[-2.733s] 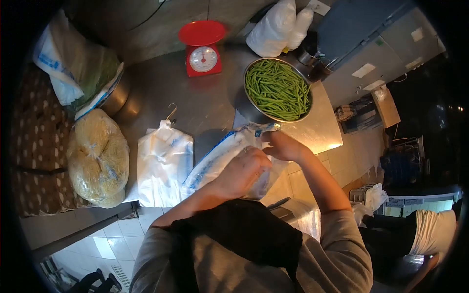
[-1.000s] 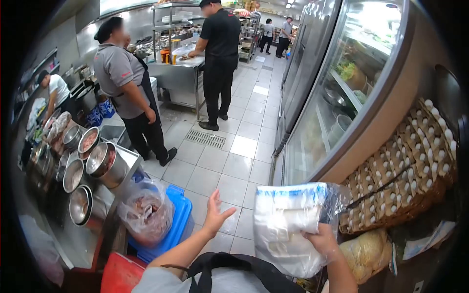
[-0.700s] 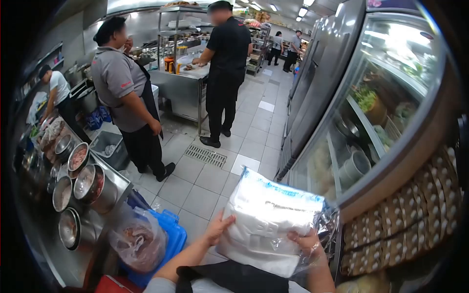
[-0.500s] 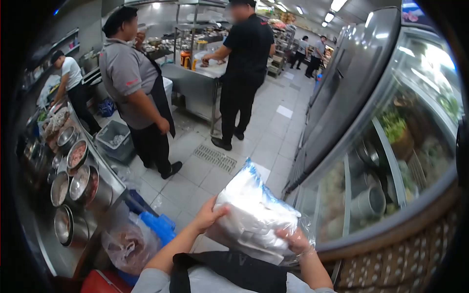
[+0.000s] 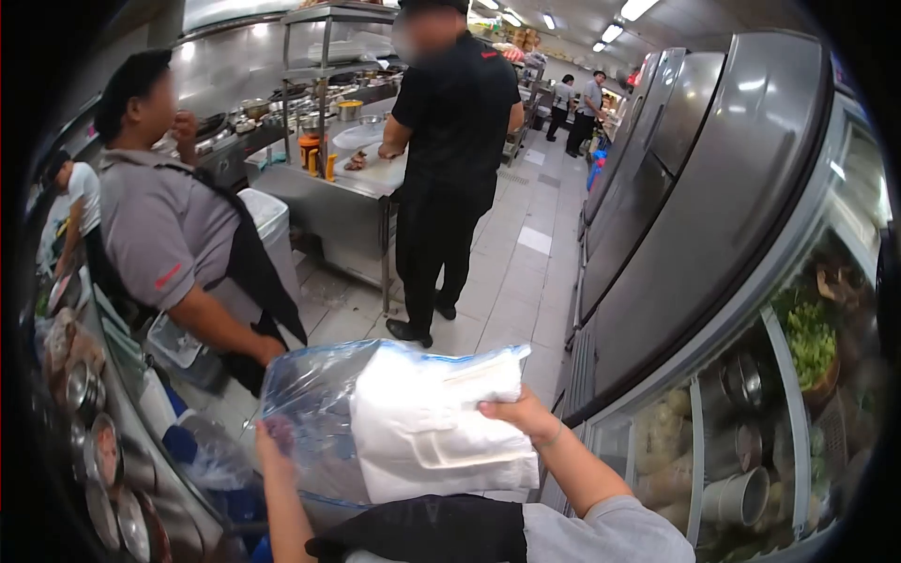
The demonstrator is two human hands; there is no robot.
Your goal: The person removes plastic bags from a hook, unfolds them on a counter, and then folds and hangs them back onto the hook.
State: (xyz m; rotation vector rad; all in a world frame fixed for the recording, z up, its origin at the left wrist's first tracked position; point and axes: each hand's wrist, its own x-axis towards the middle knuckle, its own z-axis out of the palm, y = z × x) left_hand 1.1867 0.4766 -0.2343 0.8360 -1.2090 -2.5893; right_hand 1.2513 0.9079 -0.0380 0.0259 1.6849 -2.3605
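Note:
A white folded bundle (image 5: 441, 422) fills the right part of a clear plastic bag (image 5: 314, 399) with blue edges, held in front of my chest. My left hand (image 5: 275, 443) has its fingers closed on the bag's left side, where the clear film is stretched out flat. At the bundle's right edge, my right hand (image 5: 527, 416) grips with the thumb on top and the other fingers underneath, hidden. Below the bundle shows the black apron (image 5: 422, 530) on my body.
Close on the left stands a person in a grey shirt (image 5: 178, 225); ahead, a person in black (image 5: 446, 141) works at a steel table (image 5: 328, 235). Steel refrigerators (image 5: 704, 216) and a glass-door display fridge (image 5: 798, 441) line the right. Metal bowls (image 5: 103, 450) sit at lower left.
The bag has turned and spread out to the left, its empty clear part now showing. My left hand has moved left, away from the white bundle. I have come nearer the two people.

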